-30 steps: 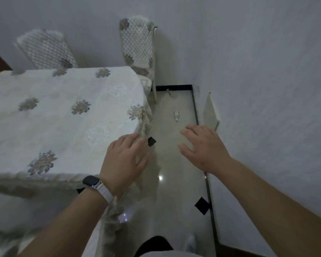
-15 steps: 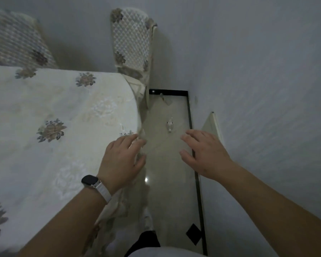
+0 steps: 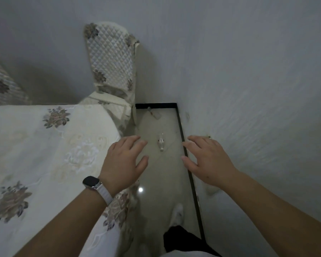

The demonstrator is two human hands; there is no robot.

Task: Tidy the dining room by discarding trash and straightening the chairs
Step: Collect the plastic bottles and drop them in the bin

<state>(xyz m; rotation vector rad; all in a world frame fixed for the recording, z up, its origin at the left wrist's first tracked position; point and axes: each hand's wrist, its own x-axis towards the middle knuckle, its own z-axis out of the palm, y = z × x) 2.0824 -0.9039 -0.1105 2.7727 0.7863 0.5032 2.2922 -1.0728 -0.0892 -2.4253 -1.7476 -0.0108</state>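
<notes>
Both hands hover palm-down and hold nothing. The left hand [image 3: 123, 162] has its fingers [image 3: 132, 141] loosely spread past the edge of the cloth-draped counter [image 3: 44, 145], and the right hand [image 3: 208, 160] has its fingers [image 3: 195, 141] spread near the rough wall [image 3: 258, 108]. Between the two sets of fingertips, on the glossy pale floor [image 3: 161, 179], lies a small white crumpled scrap [image 3: 161, 144], its long axis running straight away toward the far wall. Beyond the fingers, a clear bottle-like piece [image 3: 154, 114] lies slanted, just beside the quilted, flower-patterned chair [image 3: 112, 58].
</notes>
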